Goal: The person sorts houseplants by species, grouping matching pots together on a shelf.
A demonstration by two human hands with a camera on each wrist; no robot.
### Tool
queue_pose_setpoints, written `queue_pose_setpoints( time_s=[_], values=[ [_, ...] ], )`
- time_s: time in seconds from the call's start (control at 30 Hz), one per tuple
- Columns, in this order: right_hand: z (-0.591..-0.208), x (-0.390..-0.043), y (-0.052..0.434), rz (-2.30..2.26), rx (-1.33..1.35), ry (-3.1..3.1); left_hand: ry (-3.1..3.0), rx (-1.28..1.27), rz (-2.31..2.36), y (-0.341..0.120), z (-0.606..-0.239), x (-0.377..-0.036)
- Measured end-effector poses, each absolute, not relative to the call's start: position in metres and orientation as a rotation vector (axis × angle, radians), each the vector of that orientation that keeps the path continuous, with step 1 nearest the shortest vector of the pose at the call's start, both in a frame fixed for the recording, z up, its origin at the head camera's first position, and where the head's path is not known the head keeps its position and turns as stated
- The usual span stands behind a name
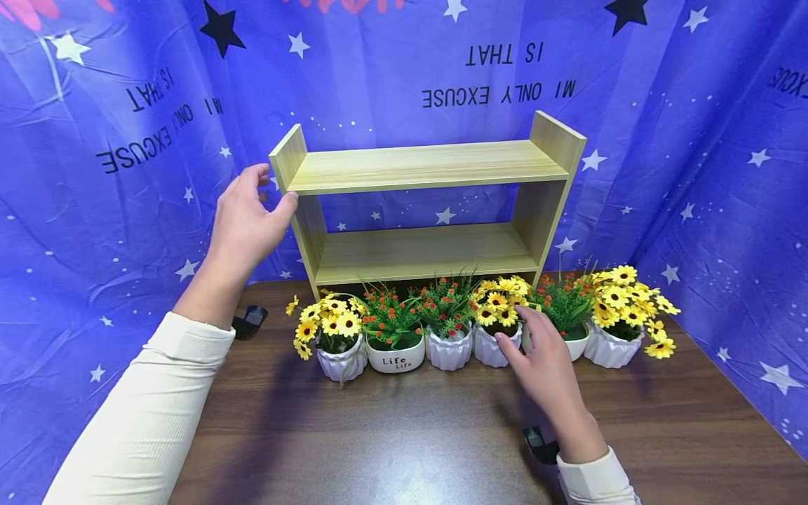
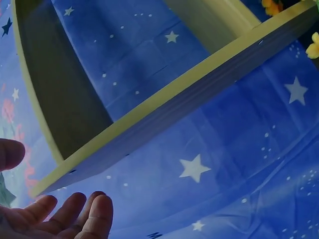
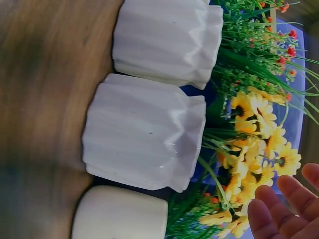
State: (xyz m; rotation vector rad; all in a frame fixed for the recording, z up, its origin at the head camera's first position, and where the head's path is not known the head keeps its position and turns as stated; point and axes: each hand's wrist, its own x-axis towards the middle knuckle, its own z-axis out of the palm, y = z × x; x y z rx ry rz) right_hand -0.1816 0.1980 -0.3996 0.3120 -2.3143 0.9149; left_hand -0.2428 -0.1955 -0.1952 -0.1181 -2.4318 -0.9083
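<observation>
A light wooden two-tier shelf [image 1: 423, 165] stands at the back of the brown table [image 1: 379, 435]. My left hand [image 1: 268, 193] is open at the shelf's left upright, thumb at its front edge; in the left wrist view the straight fingers [image 2: 84, 211] lie just under the shelf [image 2: 164, 112]. Several white pots of artificial flowers line up before the shelf. My right hand [image 1: 517, 330] is open, its fingertips against the ribbed pot of yellow daisies [image 1: 489, 347]. The right wrist view shows that pot [image 3: 142, 129] and my fingertips [image 3: 286, 199] by its blooms.
Other pots sit close by: yellow daisies [image 1: 341, 361], a "Life" pot [image 1: 395, 359], red-flowered greens [image 1: 449, 349], a smooth pot [image 1: 576, 345] and yellow daisies [image 1: 609, 347]. A black object [image 1: 249, 321] lies at the left. Blue starred cloth [image 1: 694, 210] hangs behind and on both sides.
</observation>
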Motion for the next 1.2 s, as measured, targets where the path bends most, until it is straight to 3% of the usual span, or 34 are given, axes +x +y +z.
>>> queue_pose_setpoints(
  time_s=[1.2],
  values=[
    [-0.447, -0.196, 0.199, 1.179, -0.146, -2.570, -2.489, -0.075, -1.057, -0.190, -0.233, -0.279]
  ],
)
